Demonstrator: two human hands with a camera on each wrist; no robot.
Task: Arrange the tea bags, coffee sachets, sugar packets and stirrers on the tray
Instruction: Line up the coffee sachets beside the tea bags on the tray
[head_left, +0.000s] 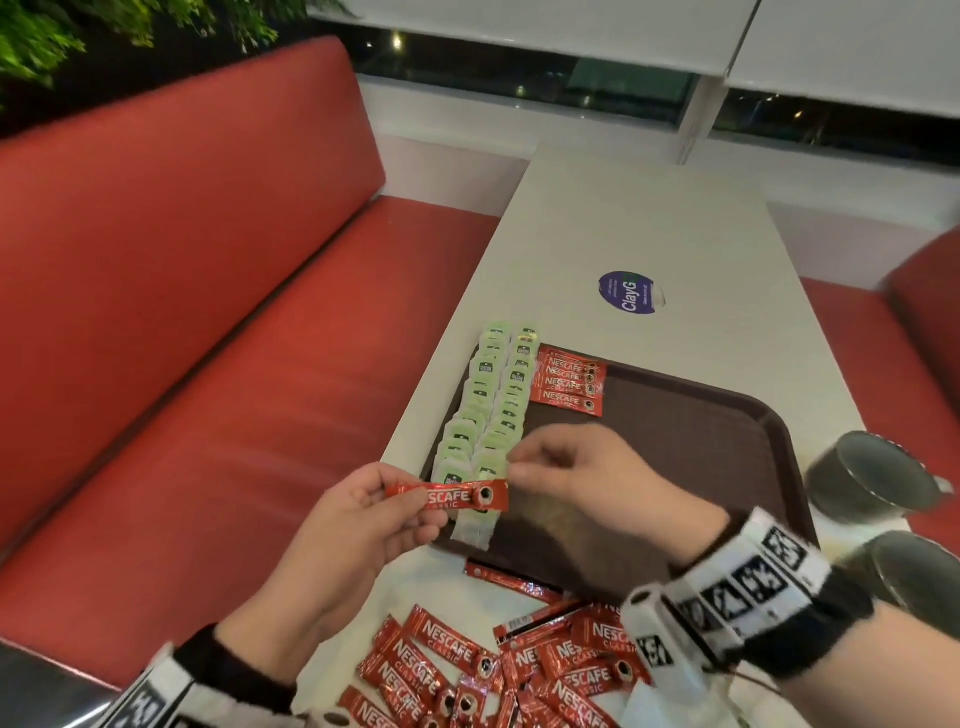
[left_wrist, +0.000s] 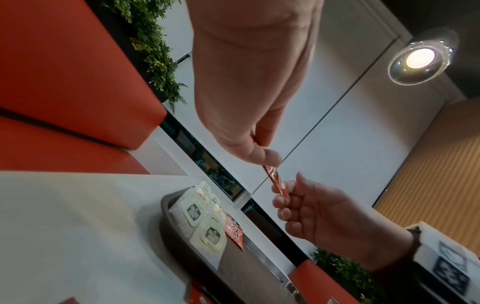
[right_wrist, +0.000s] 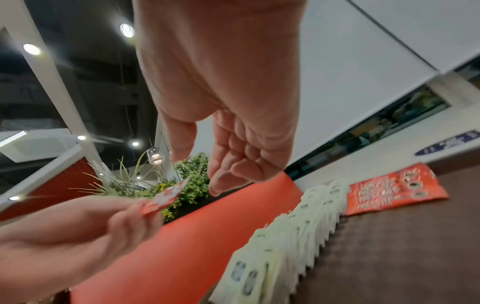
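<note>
Sachet (head_left: 448, 497) at centre of the head view, level, over the near left corner of the tray (head_left: 727, 415). Pinched at its left end between thumb and fingers of the left hand (head_left: 332, 525); right hand (head_left: 571, 467) at the other end, fingers loosely curled, tips at the foil edge. Whether closed on it, impossible to tell; in the right wrist view still apart. Likely very light, thin, slick foil, bending easily: best taken by the flat end seals, not the middle. Tea bags (head_left: 485, 410) in two rows along the tray's left side, laid sachets (head_left: 569, 379) upper centre, loose pile (head_left: 493, 670) at lower centre.
</note>
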